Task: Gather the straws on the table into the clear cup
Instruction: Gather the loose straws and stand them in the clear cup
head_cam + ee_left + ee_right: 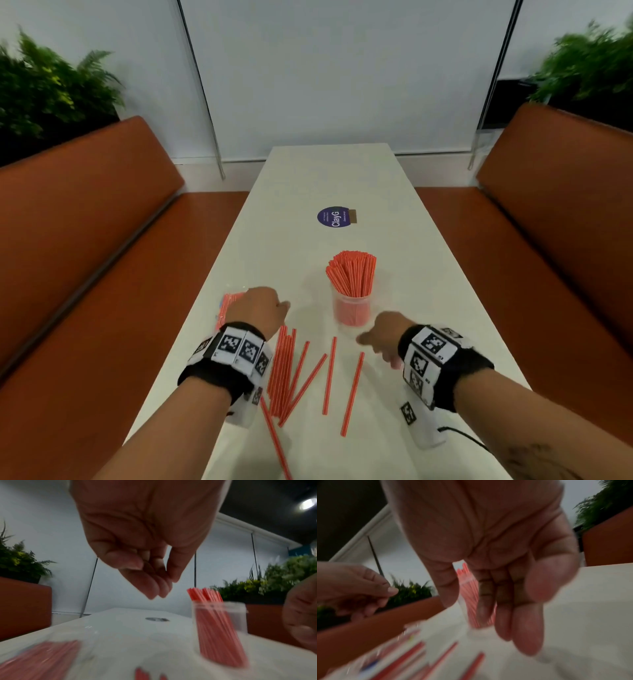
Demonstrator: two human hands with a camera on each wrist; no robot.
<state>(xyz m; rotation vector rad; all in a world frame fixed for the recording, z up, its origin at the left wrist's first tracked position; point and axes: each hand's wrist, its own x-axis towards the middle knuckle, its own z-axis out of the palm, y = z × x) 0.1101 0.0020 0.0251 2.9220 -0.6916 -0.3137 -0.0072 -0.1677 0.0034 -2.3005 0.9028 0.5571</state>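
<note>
Because both wrist views are smeared with motion blur, we read our fingers only roughly: our left hand [261,310] and right hand [383,334] hover apart above the white table [428,274], fingers loosely curled, holding nothing. Thin red loose straws [291,373] lie scattered between them, one cut off by the bottom edge. Beyond stands the clear cup [351,308], a smooth plastic cylinder packed with upright straws [352,270]. A crinkly clear packet [227,306] of straws is half hidden behind our left hand.
</note>
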